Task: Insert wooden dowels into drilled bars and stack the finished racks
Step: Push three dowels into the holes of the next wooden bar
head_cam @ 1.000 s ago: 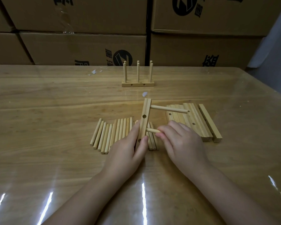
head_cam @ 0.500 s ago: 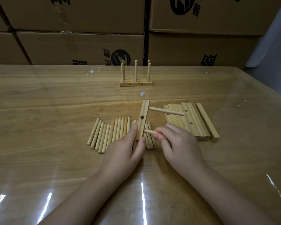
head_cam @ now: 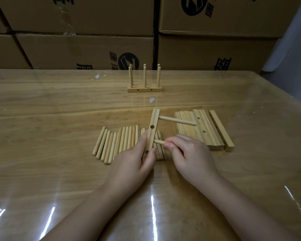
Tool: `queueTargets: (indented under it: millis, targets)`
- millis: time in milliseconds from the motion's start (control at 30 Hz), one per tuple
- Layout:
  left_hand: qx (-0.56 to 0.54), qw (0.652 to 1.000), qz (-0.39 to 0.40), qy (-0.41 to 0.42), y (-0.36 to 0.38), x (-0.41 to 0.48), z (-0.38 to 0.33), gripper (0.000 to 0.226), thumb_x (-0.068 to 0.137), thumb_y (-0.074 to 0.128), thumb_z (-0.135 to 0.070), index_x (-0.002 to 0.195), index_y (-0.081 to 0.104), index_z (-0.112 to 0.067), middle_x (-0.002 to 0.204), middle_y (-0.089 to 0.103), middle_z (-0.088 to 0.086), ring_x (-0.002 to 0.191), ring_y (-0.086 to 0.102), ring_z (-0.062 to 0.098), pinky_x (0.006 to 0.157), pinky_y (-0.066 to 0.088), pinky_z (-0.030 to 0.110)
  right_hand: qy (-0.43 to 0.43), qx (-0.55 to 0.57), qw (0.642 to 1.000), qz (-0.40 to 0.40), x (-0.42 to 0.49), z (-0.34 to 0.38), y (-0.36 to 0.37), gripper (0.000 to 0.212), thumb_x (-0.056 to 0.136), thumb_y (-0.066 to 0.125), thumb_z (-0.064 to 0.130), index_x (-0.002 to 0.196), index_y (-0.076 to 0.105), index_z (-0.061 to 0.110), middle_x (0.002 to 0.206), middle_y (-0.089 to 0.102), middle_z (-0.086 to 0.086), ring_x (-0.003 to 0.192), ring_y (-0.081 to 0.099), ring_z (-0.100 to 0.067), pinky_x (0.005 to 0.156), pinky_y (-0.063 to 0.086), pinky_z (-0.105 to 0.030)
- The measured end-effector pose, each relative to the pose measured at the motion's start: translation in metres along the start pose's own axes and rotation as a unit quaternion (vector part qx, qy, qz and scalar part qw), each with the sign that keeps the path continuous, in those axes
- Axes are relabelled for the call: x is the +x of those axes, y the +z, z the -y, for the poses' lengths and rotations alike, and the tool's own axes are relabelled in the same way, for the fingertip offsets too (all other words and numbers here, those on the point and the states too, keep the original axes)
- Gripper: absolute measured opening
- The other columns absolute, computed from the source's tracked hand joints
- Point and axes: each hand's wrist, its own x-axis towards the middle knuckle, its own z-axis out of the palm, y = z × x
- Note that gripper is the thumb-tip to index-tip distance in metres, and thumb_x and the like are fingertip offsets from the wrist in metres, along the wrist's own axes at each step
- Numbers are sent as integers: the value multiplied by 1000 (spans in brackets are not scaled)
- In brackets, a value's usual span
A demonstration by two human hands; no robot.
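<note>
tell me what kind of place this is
Likely a small assembly bench in a warehouse or workshop: printed brown cardboard cartons stacked behind the plastic-covered wooden table, a row of loose pale wooden dowels and a pile of drilled pale wooden bars.

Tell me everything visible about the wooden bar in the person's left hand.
The bar is a pale wooden strip with two round holes visible on its upper face. It points away from the person, slightly tilted, above the loose dowels. The left hand grip holds its near end. One dowel sticks out sideways from near its far end; the right hand grip pinches a second dowel whose end meets its right side.
</note>
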Motion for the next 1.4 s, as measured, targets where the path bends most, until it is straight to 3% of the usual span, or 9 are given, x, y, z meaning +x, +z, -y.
queueTargets:
  millis: [200,400,767,900,1033,1167,1267,1333,1400]
  targets:
    - [40,999,-2,13,-3,0,-2,57,93,53,-32,145,36,-17,59,40,-15,52,45,9,49,36,28,79,68,994,42,0,0,1,17,91,54,24,91,71,27,73,65,9,70,56,-4,62,46,-25]
    - [21,1000,-2,14,-1,0,1,57,92,54,-33,145,37,-20,54,37,-17,48,40,-1,47,29,19,141,125,979,77,2,1,-1,25,91,53,29,70,60,40,67,65,2,63,57,-11,59,46,-30]
    - [5,999,-17,31,-2,-1,2,55,92,58,-33,142,41,-21,47,33,-16,45,45,-2,45,34,11,200,204,951,114,5,1,-5,24,90,54,32,72,69,29,83,68,-13,83,61,-31,78,50,-44]
    - [12,999,-16,37,-6,-1,-3,56,88,53,-36,141,43,-19,50,32,-20,40,35,-6,42,22,7,222,248,934,128,5,1,-7,27,92,52,32,72,69,25,58,55,0,60,51,-8,63,43,-23]
    - [22,999,-26,41,-4,-1,1,58,87,50,-38,141,41,-21,52,32,-21,42,34,-8,45,20,6,254,290,909,155,7,-1,-10,31,94,51,29,69,68,20,45,49,19,48,45,9,63,33,-22]
    - [-20,1000,6,4,4,1,8,57,92,38,-51,144,37,-28,68,58,-12,61,55,0,56,43,20,161,77,974,138,3,0,0,31,95,45,35,69,61,29,50,50,11,49,47,-1,52,37,-23]
    - [-138,988,20,-66,5,5,15,47,92,48,-46,137,46,-32,76,64,-4,70,61,12,70,52,42,55,-8,996,64,-1,2,7,22,96,45,33,90,65,25,67,59,11,63,54,-4,58,44,-25]
    - [-181,980,18,-82,5,7,15,47,90,50,-45,135,49,-29,69,57,0,62,55,12,64,48,41,9,-10,1000,15,-1,1,8,18,95,49,28,100,65,20,81,61,12,70,56,-4,59,47,-24]
    - [-207,974,13,-91,6,7,16,46,90,50,-43,134,50,-27,67,54,-3,58,51,5,57,44,27,-13,7,999,-28,0,1,7,20,95,49,26,109,62,18,91,58,12,76,56,-3,60,48,-22]
